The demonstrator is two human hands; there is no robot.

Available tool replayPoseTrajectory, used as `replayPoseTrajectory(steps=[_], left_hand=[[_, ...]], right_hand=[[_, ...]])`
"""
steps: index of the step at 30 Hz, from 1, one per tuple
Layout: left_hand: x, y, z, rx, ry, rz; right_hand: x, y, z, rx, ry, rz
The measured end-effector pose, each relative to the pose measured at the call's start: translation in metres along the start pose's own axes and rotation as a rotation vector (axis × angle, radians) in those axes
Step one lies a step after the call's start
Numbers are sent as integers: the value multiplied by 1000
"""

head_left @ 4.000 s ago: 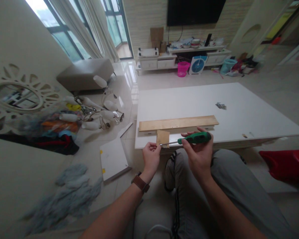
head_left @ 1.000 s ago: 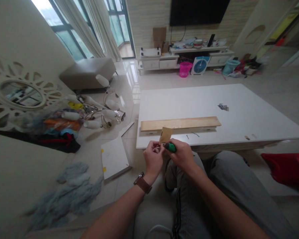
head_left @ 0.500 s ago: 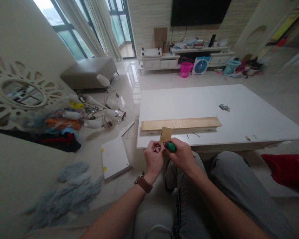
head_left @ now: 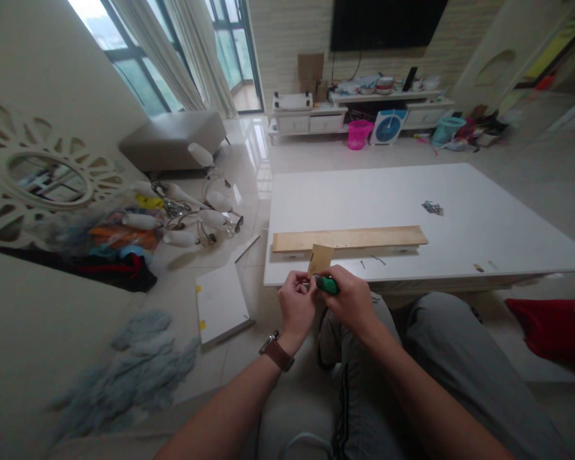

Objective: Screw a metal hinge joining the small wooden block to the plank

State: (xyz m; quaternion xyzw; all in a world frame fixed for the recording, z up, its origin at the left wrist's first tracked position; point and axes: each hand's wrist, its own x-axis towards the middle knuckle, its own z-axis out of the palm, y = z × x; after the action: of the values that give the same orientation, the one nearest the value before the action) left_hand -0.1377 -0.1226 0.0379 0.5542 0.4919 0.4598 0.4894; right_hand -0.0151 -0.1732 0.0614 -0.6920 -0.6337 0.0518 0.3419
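Note:
My left hand (head_left: 297,295) is closed at the lower end of a small tan wooden piece (head_left: 321,259), which stands tilted up in front of the table edge. In my right hand (head_left: 353,295) is the green and black handle of a screwdriver (head_left: 326,285), pointed left at the left fingertips. The tool's tip, and whatever it touches there, is too small to make out. Just beyond, a long wooden board (head_left: 364,237) lies along the near side of the white table (head_left: 364,195). A few loose screws (head_left: 377,259) lie in front of that board.
A small pile of hardware (head_left: 432,207) lies farther back on the table. On the floor at left are a white panel (head_left: 223,303), a chandelier (head_left: 196,220) and a fluffy grey-blue cloth (head_left: 144,364). A red object (head_left: 551,326) is at the right, beside my knees.
Both hands keep almost the same place and grip. The whole view has shifted very slightly; the screwdriver still points at the left fingertips.

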Motion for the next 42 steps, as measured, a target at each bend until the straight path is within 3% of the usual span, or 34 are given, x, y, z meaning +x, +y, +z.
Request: replayPoseTrajectory(steps=[30,42], left_hand=[[0,3,0,-16,17,-1],[-1,4,-2,-42,-15,-2]], right_hand=[[-1,-6,0,43,23,27],[-3,-11,0,-79,29,-6]])
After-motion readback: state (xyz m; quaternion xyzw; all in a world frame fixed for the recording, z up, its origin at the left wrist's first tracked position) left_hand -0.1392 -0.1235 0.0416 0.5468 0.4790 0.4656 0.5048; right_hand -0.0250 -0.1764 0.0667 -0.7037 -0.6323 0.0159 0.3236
